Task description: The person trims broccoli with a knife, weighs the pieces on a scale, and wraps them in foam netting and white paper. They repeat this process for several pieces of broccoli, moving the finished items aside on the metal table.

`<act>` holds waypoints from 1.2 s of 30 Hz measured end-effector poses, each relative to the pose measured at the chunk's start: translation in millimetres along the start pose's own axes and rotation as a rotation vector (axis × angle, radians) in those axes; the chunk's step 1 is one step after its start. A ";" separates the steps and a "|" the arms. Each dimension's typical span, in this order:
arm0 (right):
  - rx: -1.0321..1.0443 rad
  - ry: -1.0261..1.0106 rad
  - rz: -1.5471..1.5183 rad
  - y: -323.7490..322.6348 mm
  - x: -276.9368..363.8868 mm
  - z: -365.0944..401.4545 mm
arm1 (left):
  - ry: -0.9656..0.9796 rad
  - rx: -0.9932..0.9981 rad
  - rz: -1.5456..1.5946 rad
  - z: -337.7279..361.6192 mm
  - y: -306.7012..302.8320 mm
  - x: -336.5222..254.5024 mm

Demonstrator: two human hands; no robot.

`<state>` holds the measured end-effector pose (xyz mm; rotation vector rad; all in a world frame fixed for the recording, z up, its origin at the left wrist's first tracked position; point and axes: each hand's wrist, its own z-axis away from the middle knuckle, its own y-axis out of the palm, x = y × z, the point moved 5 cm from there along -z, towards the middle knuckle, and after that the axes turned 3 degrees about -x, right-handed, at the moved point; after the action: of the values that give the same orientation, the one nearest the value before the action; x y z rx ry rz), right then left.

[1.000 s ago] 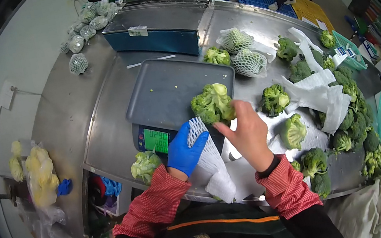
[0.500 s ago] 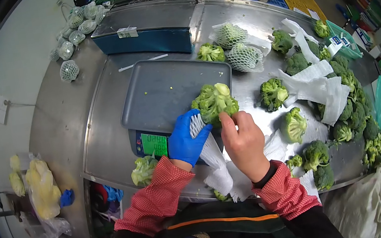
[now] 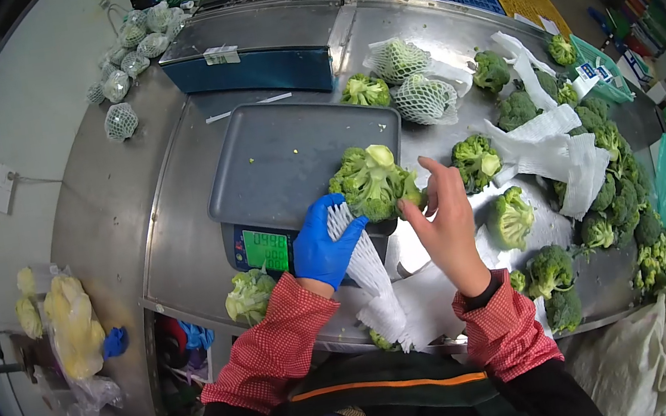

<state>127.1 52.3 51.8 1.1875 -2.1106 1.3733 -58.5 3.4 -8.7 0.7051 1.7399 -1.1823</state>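
My left hand (image 3: 328,243), in a blue glove, is closed round a white foam net (image 3: 372,276) at the near edge of the grey tray (image 3: 281,155). A broccoli head (image 3: 370,182), stem side up, rests against that hand and the net's upper end, over the tray's near right corner. Just right of it is my bare right hand (image 3: 443,221), thumb and forefinger apart, the thumb beside a small floret at the head's edge. Whether the thumb touches the floret I cannot tell. A green-lit scale display (image 3: 266,250) shows left of my gloved hand.
Loose broccoli (image 3: 621,201) and white foam nets (image 3: 553,142) lie on the right. Two netted heads (image 3: 426,99) sit behind the tray, near a blue-fronted metal box (image 3: 250,71). Another head (image 3: 249,296) lies near left. Netted heads (image 3: 121,121) are at the far left.
My right hand has moved right and its fingers have opened from a pinch. The broccoli head and tray have shifted slightly left. A person's legs in the background have moved.
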 end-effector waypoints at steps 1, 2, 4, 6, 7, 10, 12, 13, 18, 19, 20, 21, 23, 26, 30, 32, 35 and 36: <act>0.022 0.036 -0.032 1.5 -6.3 -1.4 | -0.007 -0.004 0.002 1.0 0.5 1.5; 0.038 0.051 -0.072 3.5 -11.1 0.7 | -0.013 -0.005 0.004 1.7 1.2 2.7; 0.067 0.075 -0.150 7.3 -18.4 2.2 | -0.030 -0.010 0.020 -0.5 1.6 3.4; 0.060 0.070 -0.188 6.2 -17.7 3.1 | -0.061 -0.012 0.046 -0.9 1.5 5.2; 0.054 0.064 -0.206 5.2 -16.3 1.9 | -0.042 -0.013 0.031 -0.9 1.6 3.3; -0.077 -0.212 0.040 -4.0 15.9 1.8 | -0.018 -0.014 0.001 -1.0 0.9 0.1; -0.072 -0.335 0.189 6.7 30.0 -0.9 | -0.039 -0.001 -0.004 0.3 3.5 0.7; -0.033 -0.338 0.213 17.1 27.2 -0.4 | -0.039 -0.012 0.009 1.5 4.1 1.8; 0.064 -0.191 -0.131 4.0 30.4 -7.4 | -0.090 -0.025 0.059 0.7 0.8 6.4; 0.062 -0.062 -0.288 2.5 20.3 -7.9 | -0.084 -0.016 0.048 1.0 0.4 5.3; 0.024 0.043 -0.361 4.3 7.2 -7.7 | -0.077 -0.010 0.038 1.4 1.3 3.5; 0.071 0.082 -0.335 6.6 -2.3 -8.6 | -0.069 -0.002 0.027 1.8 1.9 2.3; 0.144 0.168 -0.367 14.6 -16.2 -7.9 | -0.071 0.001 0.031 2.0 3.0 3.9; 0.192 0.267 -0.483 22.7 -26.1 -1.4 | -0.065 0.004 0.032 2.4 3.8 7.4; 0.147 0.172 -0.323 10.7 -18.2 -3.6 | -0.077 0.020 0.051 1.8 5.2 9.5; 0.121 0.058 -0.186 9.5 -11.8 -5.5 | -0.060 0.013 0.036 1.9 4.9 8.9; 0.101 -0.097 -0.038 12.5 -0.6 -3.7 | -0.064 0.021 0.027 3.3 5.3 6.7; 0.135 -0.062 -0.093 10.3 0.4 -6.3 | -0.068 0.026 0.027 3.2 5.2 5.9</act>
<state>117.8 59.4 49.0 1.3802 -2.0026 1.4740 -55.7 2.3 -16.7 0.6936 1.6563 -1.1990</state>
